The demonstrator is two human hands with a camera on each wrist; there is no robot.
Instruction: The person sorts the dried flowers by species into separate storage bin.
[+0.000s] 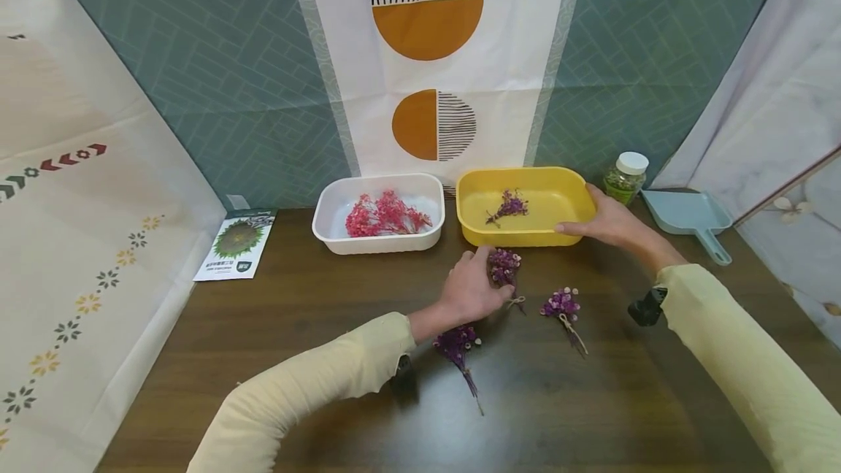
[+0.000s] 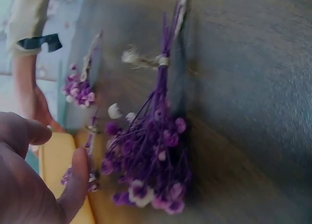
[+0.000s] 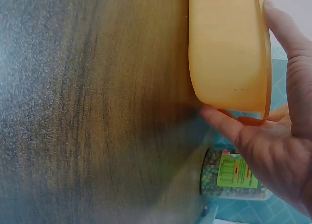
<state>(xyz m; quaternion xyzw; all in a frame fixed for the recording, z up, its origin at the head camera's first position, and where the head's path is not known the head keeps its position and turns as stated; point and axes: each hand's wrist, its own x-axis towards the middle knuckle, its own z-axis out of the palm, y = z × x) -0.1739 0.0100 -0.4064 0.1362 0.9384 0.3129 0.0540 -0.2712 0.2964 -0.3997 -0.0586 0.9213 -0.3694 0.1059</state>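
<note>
My left hand [image 1: 469,289] reaches over a small bunch of dried purple flowers [image 1: 504,266] tied with twine, thumb and forefinger spread around it. In the left wrist view the fingers stand apart; whether they touch the bunch is hard to tell. My right hand [image 1: 614,223] grips the right end of the yellow tray [image 1: 525,238], thumb over the rim [image 3: 267,53] and fingers against the outer wall. One purple sprig [image 1: 509,204] lies in that tray. Another tied bunch [image 1: 563,305] lies to the right, and a third bunch [image 2: 146,146] lies under my left wrist.
A white tray [image 1: 379,245] with pink dried flowers [image 1: 388,214] stands left of the yellow one. Beyond my right hand are a white-lidded jar [image 1: 626,177] and a light blue dustpan [image 1: 690,214]. A sunflower seed packet [image 1: 236,245] lies at the left.
</note>
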